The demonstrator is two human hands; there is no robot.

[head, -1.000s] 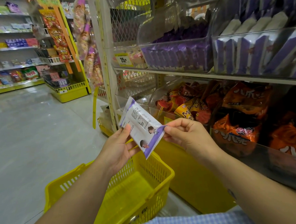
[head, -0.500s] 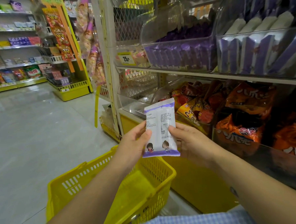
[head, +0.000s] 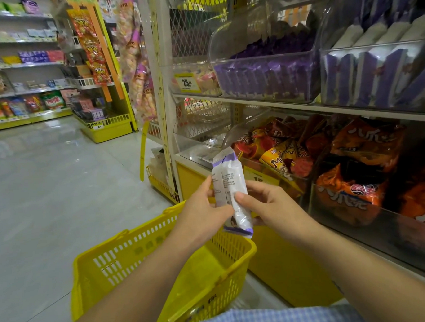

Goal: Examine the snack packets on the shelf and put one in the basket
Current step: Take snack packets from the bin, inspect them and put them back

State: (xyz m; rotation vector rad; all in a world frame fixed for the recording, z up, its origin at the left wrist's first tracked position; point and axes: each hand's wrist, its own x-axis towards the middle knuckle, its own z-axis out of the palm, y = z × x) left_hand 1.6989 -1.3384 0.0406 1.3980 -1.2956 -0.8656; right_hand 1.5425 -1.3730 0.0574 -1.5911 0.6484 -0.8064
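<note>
**Packet held up for reading, basket waiting beneath**

At the centre of the frame the snack packet (head: pixel 231 192) stands nearly upright between both hands, its small-print side turned to the camera. That pose suits examining it rather than dropping it. The left hand (head: pixel 202 215) grips the packet's left edge with curled fingers. The right hand (head: pixel 270 207) pinches the other side, thumb pressed on the front and fingers behind. Each grip is therefore closed on the packet, which steadies the thin wrapper so that it does not flop.

The packet hangs just above the far corner of the yellow basket (head: pixel 128 261), which fills the lower centre. Kept that close, a short lowering would probably land the packet inside. How the basket itself is carried cannot be made out.

At upper right, the shelf (head: pixel 277 104) carries a clear bin of purple packets (head: pixel 263 77), tilted forward, presumably for easy picking. Orange bags (head: pixel 355 185) sit in the bins below.
</note>
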